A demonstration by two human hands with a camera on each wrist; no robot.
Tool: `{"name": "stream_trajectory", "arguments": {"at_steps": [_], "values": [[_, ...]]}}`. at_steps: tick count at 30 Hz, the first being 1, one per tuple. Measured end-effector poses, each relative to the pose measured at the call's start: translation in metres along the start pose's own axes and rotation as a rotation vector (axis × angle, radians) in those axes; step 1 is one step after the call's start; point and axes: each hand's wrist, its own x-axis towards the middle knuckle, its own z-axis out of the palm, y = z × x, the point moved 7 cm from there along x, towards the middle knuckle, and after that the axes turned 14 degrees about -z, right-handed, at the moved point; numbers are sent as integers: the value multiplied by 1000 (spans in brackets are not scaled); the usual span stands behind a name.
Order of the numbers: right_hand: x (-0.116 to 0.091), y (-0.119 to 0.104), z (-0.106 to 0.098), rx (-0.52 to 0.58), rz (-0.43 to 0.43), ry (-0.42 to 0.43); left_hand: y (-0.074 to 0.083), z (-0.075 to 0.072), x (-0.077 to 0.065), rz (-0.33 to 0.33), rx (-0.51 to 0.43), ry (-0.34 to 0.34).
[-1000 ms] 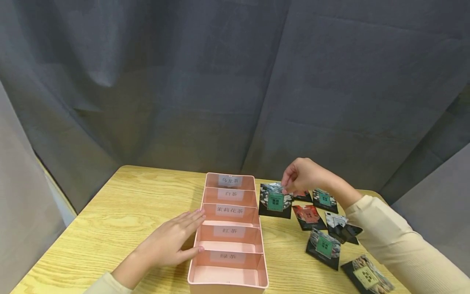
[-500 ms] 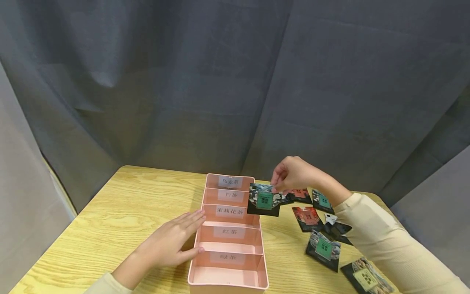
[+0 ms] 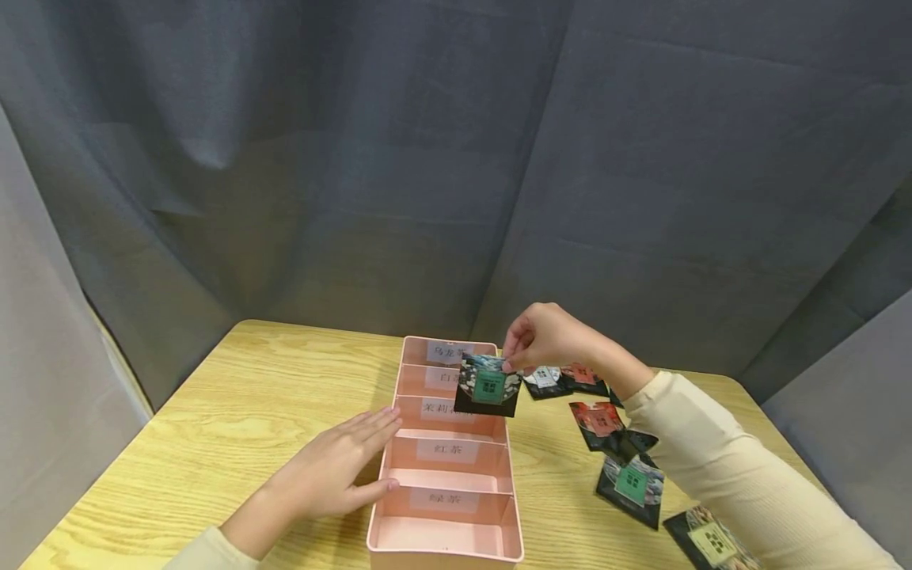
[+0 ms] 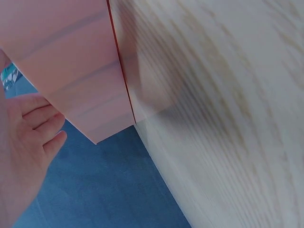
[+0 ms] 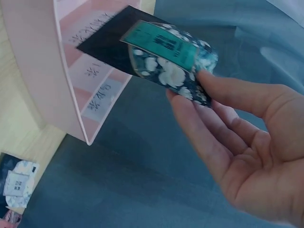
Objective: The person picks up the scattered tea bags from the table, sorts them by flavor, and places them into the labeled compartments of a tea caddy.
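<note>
A pink divided box (image 3: 445, 546) with labelled compartments stands on the table. My left hand (image 3: 335, 467) rests on its left rim, fingers straight; the left wrist view shows the fingers (image 4: 45, 123) along the box's edge. Between thumb and fingertips, my right hand (image 3: 545, 340) pinches a tea sachet (image 3: 488, 385) by its upper corner. The sachet is black with a green label and white flowers, and it hangs over the right side of the box, overlapping the second and third compartments from the back. In the right wrist view the sachet (image 5: 164, 59) tilts across the box's opening.
Right of the box lie more sachets: a white-labelled one (image 3: 545, 380), a red one (image 3: 598, 419), a green-labelled one (image 3: 632, 484) and a yellow-labelled one (image 3: 712, 542). My right forearm (image 3: 727, 467) covers part of them. A dark curtain (image 3: 427, 174) hangs behind the table.
My right hand has carried the tea sachet leftward, from beside the box to over its right side. The left hand has stayed at the left rim.
</note>
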Motion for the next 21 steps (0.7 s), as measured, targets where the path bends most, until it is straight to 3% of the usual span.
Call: {"name": "stream_trajectory", "arguments": {"at_steps": [9, 21], "values": [[9, 8, 11, 27, 12, 92, -1, 0, 2, -5, -12, -35], [19, 0, 38, -93, -93, 112, -2, -1, 0, 1, 4, -19]]}}
